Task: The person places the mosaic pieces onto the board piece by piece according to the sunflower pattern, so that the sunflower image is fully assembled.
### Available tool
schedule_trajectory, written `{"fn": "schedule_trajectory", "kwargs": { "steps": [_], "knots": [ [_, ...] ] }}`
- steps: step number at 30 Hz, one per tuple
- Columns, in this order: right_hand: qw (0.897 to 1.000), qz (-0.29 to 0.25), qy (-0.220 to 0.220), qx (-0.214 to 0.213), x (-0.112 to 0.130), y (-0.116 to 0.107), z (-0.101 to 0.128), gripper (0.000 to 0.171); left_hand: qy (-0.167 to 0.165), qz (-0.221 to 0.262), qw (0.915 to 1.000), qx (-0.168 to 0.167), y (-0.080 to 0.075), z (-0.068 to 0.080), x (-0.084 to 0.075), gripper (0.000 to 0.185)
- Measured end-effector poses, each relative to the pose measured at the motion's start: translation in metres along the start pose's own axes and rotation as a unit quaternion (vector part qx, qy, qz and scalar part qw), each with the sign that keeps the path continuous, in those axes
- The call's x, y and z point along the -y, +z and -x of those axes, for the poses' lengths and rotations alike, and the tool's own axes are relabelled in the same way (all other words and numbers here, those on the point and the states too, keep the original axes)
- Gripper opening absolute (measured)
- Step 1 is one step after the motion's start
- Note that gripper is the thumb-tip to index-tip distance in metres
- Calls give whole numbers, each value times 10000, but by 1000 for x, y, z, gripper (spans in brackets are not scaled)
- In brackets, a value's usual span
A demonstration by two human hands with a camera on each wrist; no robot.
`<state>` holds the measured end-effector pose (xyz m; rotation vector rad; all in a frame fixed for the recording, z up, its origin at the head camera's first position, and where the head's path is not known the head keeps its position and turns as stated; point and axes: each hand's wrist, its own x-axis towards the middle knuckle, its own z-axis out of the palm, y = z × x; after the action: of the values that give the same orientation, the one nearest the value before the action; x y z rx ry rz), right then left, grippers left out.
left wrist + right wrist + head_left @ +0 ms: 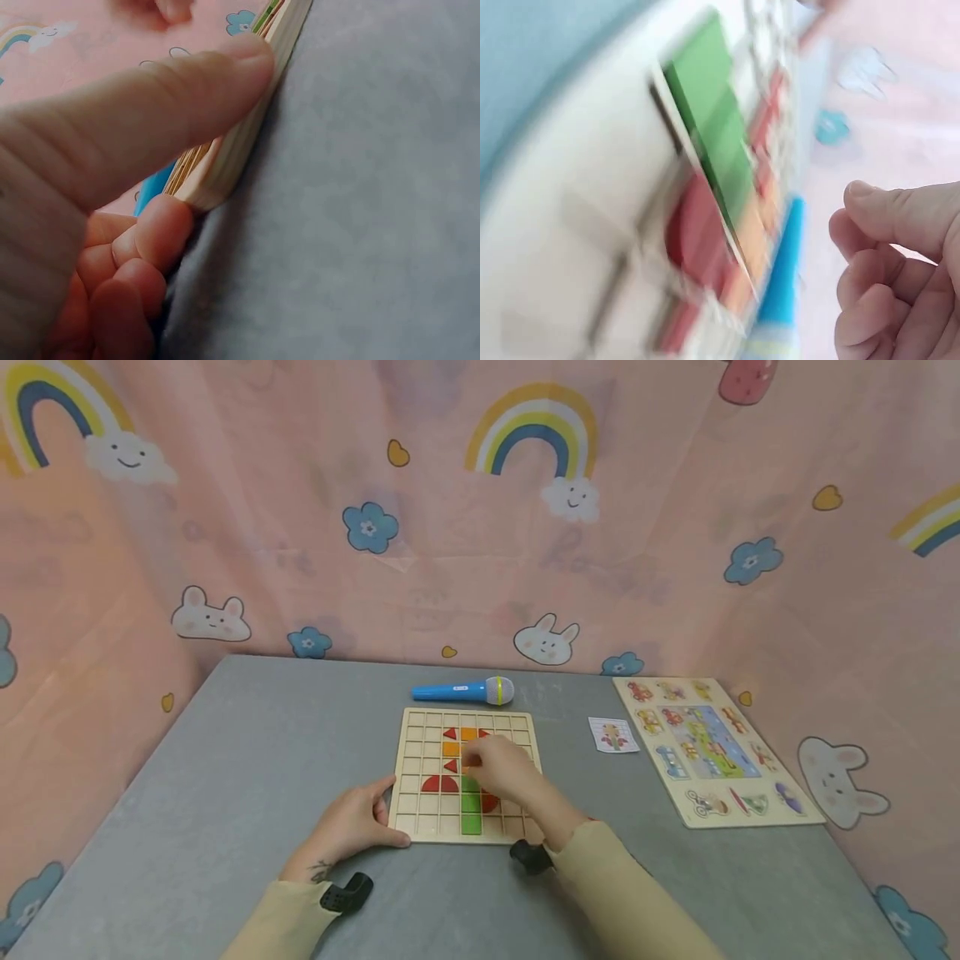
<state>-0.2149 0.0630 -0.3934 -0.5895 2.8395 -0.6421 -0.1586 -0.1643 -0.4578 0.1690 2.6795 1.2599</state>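
While the left hand [352, 827] grips the wooden grid board's [420, 806] near-left corner, thumb on top, the right hand [502, 768] hovers mid-board, fingers curled; hold unclear. Board looks stiff, light, likely slides on the worktop [225, 777]; pin an edge.

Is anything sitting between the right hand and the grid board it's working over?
Nothing visible does. The right hand hovers directly over the middle of the wooden grid board; the left hand only grips the board's near-left corner, and the blue toy microphone lies beyond its far edge.

Head overview; wrist close-ups, grid board [465, 777]
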Motion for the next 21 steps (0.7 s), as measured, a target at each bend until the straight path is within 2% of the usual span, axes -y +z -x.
{"fn": "schedule_trajectory", "kwargs": {
  "steps": [5, 9, 15, 21],
  "knots": [
    [9977, -340, 454, -377, -39, -28, 28, 17, -35, -17, 10000, -42, 1, 0, 0, 100],
    [9954, -109, 920, -264, -70, -39, 55, 23, -59, -20, 10000, -38, 1, -1, 1, 100],
    [9912, 694, 1119, 152, -97, -29, 89, 26, -45, -18, 10000, -58, 2, -1, 1, 101],
    [9908, 699, 1138, 210, -108, -17, 101, 18, -62, 43, 10000, -21, 2, -1, 1, 101]
  ]
}}
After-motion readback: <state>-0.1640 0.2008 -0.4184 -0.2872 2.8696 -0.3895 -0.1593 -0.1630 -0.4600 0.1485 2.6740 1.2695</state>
